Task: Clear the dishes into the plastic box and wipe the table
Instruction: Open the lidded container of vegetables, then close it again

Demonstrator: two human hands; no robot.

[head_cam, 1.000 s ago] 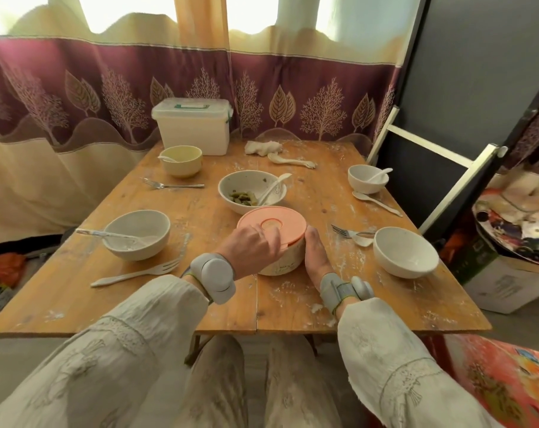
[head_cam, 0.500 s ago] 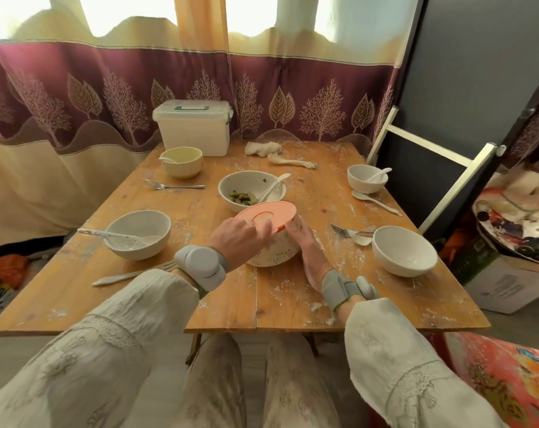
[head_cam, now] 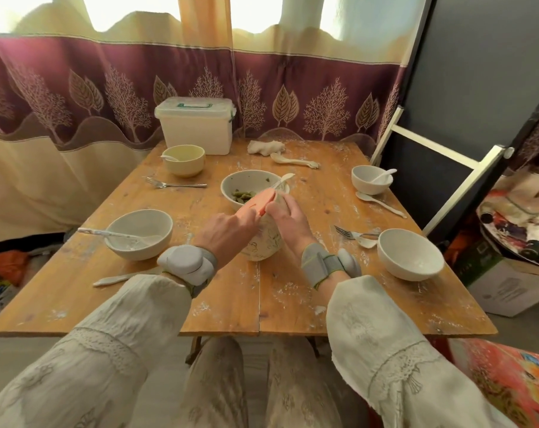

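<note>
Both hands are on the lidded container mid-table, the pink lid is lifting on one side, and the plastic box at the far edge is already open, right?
Not quite. The head view shows the plastic box with its lid closed. The rest holds: left hand and right hand on the container, pink lid tilted up.

My left hand (head_cam: 228,233) now has the orange lid (head_cam: 256,202) lifted off and tipped steeply on edge, where it sat flat a second ago; my right hand (head_cam: 288,222) has climbed the patterned bowl (head_cam: 266,242) to its rim
</note>
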